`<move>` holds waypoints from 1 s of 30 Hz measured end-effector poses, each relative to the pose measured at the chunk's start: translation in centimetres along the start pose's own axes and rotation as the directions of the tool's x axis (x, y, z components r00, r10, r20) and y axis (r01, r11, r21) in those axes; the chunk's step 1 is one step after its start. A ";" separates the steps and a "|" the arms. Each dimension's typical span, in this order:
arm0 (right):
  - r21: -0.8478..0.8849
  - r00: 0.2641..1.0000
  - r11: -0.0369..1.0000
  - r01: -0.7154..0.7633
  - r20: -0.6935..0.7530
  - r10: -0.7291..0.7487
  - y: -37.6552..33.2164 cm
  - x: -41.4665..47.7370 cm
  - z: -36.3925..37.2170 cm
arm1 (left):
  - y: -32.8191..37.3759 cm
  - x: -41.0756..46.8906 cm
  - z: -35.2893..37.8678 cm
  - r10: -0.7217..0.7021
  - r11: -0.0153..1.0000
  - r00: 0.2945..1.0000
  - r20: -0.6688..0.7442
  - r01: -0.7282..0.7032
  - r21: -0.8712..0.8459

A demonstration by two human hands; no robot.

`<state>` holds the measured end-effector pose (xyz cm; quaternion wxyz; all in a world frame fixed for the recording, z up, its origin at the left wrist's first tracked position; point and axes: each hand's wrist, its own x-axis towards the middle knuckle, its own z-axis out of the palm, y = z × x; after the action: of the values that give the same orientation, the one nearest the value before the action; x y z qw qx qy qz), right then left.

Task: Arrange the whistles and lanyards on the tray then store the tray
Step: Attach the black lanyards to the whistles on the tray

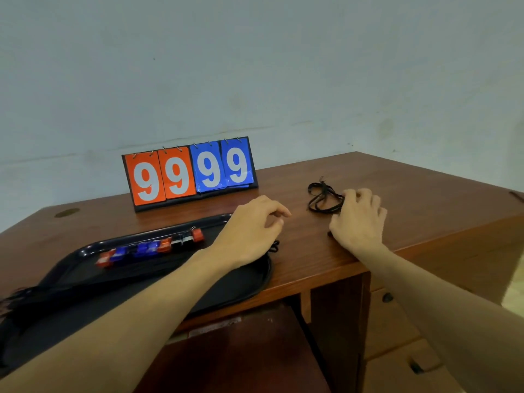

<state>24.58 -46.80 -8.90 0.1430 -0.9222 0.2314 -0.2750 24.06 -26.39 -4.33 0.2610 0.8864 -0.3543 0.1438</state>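
Right hand [358, 219] at centre right pinches a black lanyard [323, 198] on the surface [411, 194]. Left hand [252, 228], fingers loosely spread, hovers over the tray [85, 251] edge. Whistles [153, 248] line the tray at lower left.

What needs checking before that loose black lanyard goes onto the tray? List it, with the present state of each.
1. Right hand has the loose black cord lanyard: ok, fingers are on its near end; a firm grip cannot be told.
2. Lanyard clear of the flip scoreboard: ok, apart.
3. Black oval plastic tray steady on the brown wooden desk: not ok, its near edge overhangs the desk front.
4. Red, blue and black whistles lined up on the tray: ok, in a row.
5. Left hand out of the way: not ok, it hovers over the tray's right end.
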 end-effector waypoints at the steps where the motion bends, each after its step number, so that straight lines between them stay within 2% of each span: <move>1: -0.023 0.996 0.996 -0.082 0.033 0.083 0.1 -0.2 -0.3 | 0.2 0.0 -0.2 0.004 1.000 1.000 0.007 -0.004 0.002; 4: -0.057 0.958 0.967 -0.249 0.133 0.255 0.6 -0.6 -1.0 | 0.7 0.1 -0.8 -0.003 0.999 1.000 -0.015 0.004 0.033; 8: -0.083 0.970 0.978 -0.193 0.132 0.203 1.1 -0.9 -1.7 | 1.3 0.0 -1.5 -0.048 0.986 0.994 -0.100 0.063 0.155; 9: -0.048 0.972 0.980 -0.193 0.125 0.198 1.2 -1.0 -1.9 | 1.6 0.0 -1.7 -0.060 0.985 0.992 -0.113 0.077 0.156; 11: 0.133 0.969 0.963 -0.235 0.104 0.222 1.0 -1.1 -2.9 | 2.1 -0.1 -2.3 -0.074 0.985 0.991 -0.110 0.090 0.149; 14: 0.441 0.954 0.847 -0.296 0.092 0.286 0.8 -0.6 -5.3 | 2.9 -0.2 -3.5 -0.089 0.985 0.991 -0.101 0.102 0.136; 18: 0.603 0.937 0.725 -0.333 0.123 0.327 0.3 0.1 -8.8 | 4.0 -0.2 -5.6 -0.138 0.977 0.982 -0.126 0.155 0.144; 21: 0.748 0.931 0.586 -0.313 0.120 0.344 -0.5 0.9 -10.7 | 4.4 -0.4 -6.5 -0.150 0.978 0.982 -0.114 0.165 0.130; 26: 0.892 0.931 0.376 -0.249 0.114 0.346 -2.1 2.8 -13.2 | 4.6 -0.5 -7.2 -0.114 0.983 0.992 -0.045 0.119 0.142; 30: 0.946 0.958 0.259 -0.192 0.124 0.257 -3.3 3.3 -14.7 | 5.4 0.2 -8.2 -0.101 0.995 0.993 0.056 0.101 0.001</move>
<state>19.76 -47.71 5.68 0.6919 -0.6063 0.1554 -0.3600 19.78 -25.20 4.43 0.2588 0.9066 -0.3163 0.1050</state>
